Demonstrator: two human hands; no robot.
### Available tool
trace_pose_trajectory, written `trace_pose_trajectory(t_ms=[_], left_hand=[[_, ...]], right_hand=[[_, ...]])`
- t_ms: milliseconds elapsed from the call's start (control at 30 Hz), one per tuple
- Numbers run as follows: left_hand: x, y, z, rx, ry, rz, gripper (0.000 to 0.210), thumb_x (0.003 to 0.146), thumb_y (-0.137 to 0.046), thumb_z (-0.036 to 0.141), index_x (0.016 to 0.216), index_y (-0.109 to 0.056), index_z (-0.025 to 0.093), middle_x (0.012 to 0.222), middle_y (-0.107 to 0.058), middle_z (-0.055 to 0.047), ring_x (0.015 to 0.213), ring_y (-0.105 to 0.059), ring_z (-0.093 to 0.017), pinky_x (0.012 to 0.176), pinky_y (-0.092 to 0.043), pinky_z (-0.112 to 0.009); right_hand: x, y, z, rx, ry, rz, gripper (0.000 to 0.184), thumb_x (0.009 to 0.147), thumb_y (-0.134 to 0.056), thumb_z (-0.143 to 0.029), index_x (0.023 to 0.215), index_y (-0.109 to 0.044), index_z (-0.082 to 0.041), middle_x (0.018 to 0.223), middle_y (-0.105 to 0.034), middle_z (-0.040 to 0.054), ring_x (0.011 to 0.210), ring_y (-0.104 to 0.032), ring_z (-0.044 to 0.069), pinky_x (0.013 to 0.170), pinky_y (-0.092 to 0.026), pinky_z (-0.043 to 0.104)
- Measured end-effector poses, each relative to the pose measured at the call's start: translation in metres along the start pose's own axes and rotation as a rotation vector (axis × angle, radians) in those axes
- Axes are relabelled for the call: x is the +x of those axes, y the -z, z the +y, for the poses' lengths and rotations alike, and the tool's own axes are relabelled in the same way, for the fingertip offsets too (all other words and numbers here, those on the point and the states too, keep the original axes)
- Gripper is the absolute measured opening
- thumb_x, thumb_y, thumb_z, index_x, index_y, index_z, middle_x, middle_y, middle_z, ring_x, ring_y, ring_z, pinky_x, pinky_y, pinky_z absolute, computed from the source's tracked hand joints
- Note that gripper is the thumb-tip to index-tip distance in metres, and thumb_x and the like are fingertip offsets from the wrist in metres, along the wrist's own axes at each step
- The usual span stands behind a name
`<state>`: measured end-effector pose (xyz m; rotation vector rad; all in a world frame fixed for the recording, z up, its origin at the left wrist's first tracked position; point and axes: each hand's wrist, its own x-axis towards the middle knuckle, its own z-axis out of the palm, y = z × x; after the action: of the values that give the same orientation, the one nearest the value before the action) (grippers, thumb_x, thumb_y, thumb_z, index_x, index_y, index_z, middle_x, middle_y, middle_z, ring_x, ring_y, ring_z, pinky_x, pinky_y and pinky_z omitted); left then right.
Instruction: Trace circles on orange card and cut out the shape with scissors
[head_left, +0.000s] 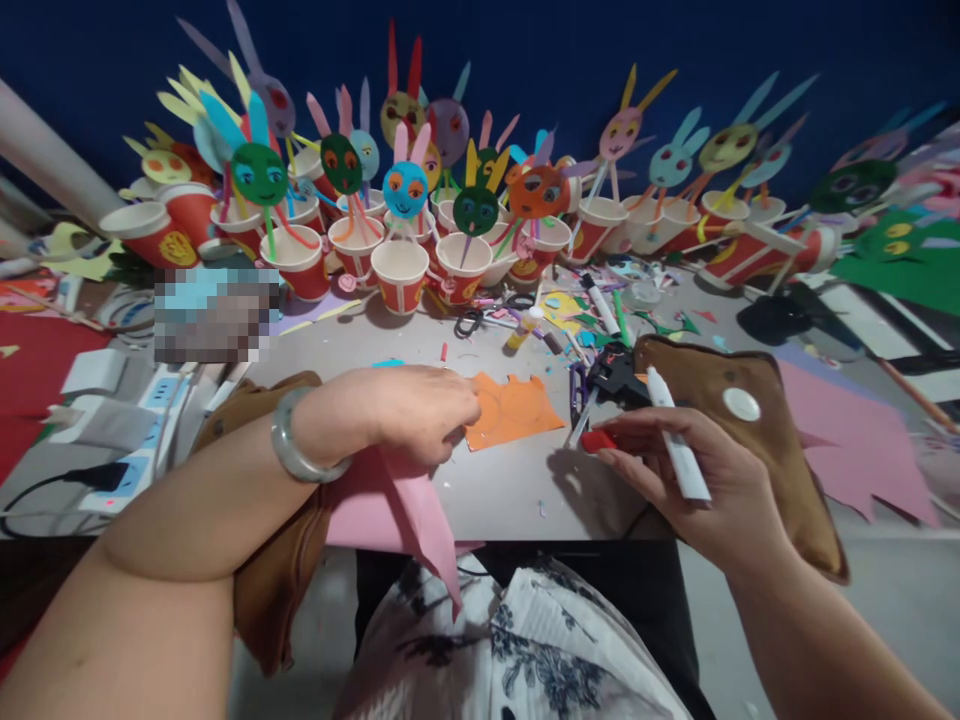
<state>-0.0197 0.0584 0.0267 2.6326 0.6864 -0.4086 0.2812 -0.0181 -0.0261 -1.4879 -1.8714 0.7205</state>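
Note:
My left hand (420,410) reaches over the table with its fingers curled together at the left edge of a piece of orange paper (517,408). Faint drawn lines show on that paper; the tip of the thumb is hidden. Pink paper (386,505) lies below this hand and hangs over the table edge. In my right hand (705,480) a white marker (686,465) slants across the fingers. Between its thumb and fingertips sits a small red piece (598,441), perhaps a cap. A black glue gun (615,375) lies just beyond this hand.
Red paper cups (399,275) with paper rabbit faces on strips line the back. Scissors (471,322), paper scraps and markers litter the middle. A brown cushion (720,400) lies right, near pink cut paper (847,430). A power strip (142,440) with cords stands left.

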Motion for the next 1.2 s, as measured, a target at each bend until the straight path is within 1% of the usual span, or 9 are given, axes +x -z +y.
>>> trace_pose_trajectory(t_ms=[67,133,233,367,567,767,933,1067,1200], left_hand=[[0.001,-0.003,-0.002,0.008,-0.03,0.0,0.016,0.086,-0.056,0.017,0.09,-0.071,0.013,0.098,-0.067,-0.01,0.086,-0.056,-0.019,0.072,-0.041,-0.03],[0.002,-0.005,-0.004,0.004,-0.048,-0.003,0.014,0.084,-0.058,0.017,0.091,-0.07,0.015,0.099,-0.064,-0.009,0.09,-0.056,-0.021,0.077,-0.043,-0.031],[0.003,-0.006,-0.005,-0.005,-0.051,-0.001,0.018,0.081,-0.06,0.018,0.096,-0.069,0.016,0.101,-0.063,-0.007,0.091,-0.056,-0.021,0.078,-0.044,-0.032],[0.003,-0.007,-0.005,0.018,-0.04,-0.015,0.018,0.081,-0.059,0.02,0.095,-0.068,0.017,0.104,-0.063,-0.008,0.092,-0.056,-0.022,0.08,-0.044,-0.034],[0.003,-0.011,-0.006,0.009,-0.074,-0.004,0.015,0.08,-0.058,0.02,0.091,-0.068,0.017,0.102,-0.065,-0.006,0.09,-0.057,-0.021,0.08,-0.044,-0.034],[0.004,-0.01,-0.005,0.036,-0.048,-0.029,0.014,0.08,-0.058,0.02,0.089,-0.069,0.017,0.102,-0.067,-0.007,0.091,-0.059,-0.022,0.081,-0.044,-0.034],[0.005,-0.009,-0.003,0.037,-0.037,-0.049,0.013,0.079,-0.06,0.02,0.088,-0.069,0.018,0.101,-0.069,-0.008,0.09,-0.06,-0.022,0.083,-0.045,-0.034],[0.006,-0.01,-0.003,0.016,-0.019,-0.045,0.011,0.076,-0.064,0.019,0.086,-0.069,0.018,0.098,-0.07,-0.008,0.091,-0.06,-0.022,0.085,-0.045,-0.034],[0.006,-0.012,-0.003,-0.007,0.006,-0.036,0.012,0.072,-0.066,0.018,0.083,-0.069,0.019,0.093,-0.071,-0.007,0.089,-0.06,-0.023,0.084,-0.045,-0.035]], right_hand=[[0.002,-0.002,-0.002,-0.057,0.056,0.033,0.028,0.086,-0.074,-0.04,0.108,-0.063,-0.029,0.097,-0.076,0.0045,0.081,-0.075,0.025,0.078,-0.063,0.042],[0.005,-0.005,-0.005,-0.104,0.115,0.066,0.025,0.086,-0.074,-0.039,0.106,-0.065,-0.027,0.092,-0.077,0.0033,0.077,-0.075,0.023,0.074,-0.063,0.038],[0.008,-0.007,-0.006,-0.152,0.169,0.079,0.022,0.087,-0.073,-0.037,0.105,-0.066,-0.027,0.087,-0.078,0.0018,0.073,-0.075,0.022,0.071,-0.062,0.034],[0.008,-0.008,-0.004,-0.191,0.202,0.078,0.021,0.087,-0.073,-0.034,0.106,-0.067,-0.028,0.087,-0.078,0.0005,0.073,-0.075,0.02,0.069,-0.062,0.03],[0.007,-0.008,-0.001,-0.195,0.221,0.063,0.02,0.088,-0.072,-0.032,0.106,-0.066,-0.029,0.086,-0.079,-0.0008,0.072,-0.076,0.019,0.068,-0.061,0.029],[0.007,-0.006,-0.002,-0.233,0.214,0.066,0.02,0.087,-0.072,-0.033,0.106,-0.066,-0.029,0.088,-0.079,-0.0006,0.074,-0.076,0.02,0.069,-0.061,0.03],[0.008,-0.006,0.001,-0.221,0.209,0.059,0.021,0.087,-0.072,-0.031,0.107,-0.066,-0.029,0.089,-0.079,-0.0007,0.077,-0.076,0.02,0.071,-0.061,0.03],[0.011,-0.01,0.001,-0.21,0.221,0.04,0.02,0.088,-0.071,-0.029,0.107,-0.066,-0.029,0.089,-0.079,-0.0005,0.077,-0.076,0.02,0.071,-0.061,0.031],[0.013,-0.019,-0.005,-0.196,0.247,0.001,0.019,0.089,-0.07,-0.026,0.107,-0.066,-0.028,0.089,-0.079,-0.0001,0.077,-0.076,0.02,0.069,-0.06,0.029]])
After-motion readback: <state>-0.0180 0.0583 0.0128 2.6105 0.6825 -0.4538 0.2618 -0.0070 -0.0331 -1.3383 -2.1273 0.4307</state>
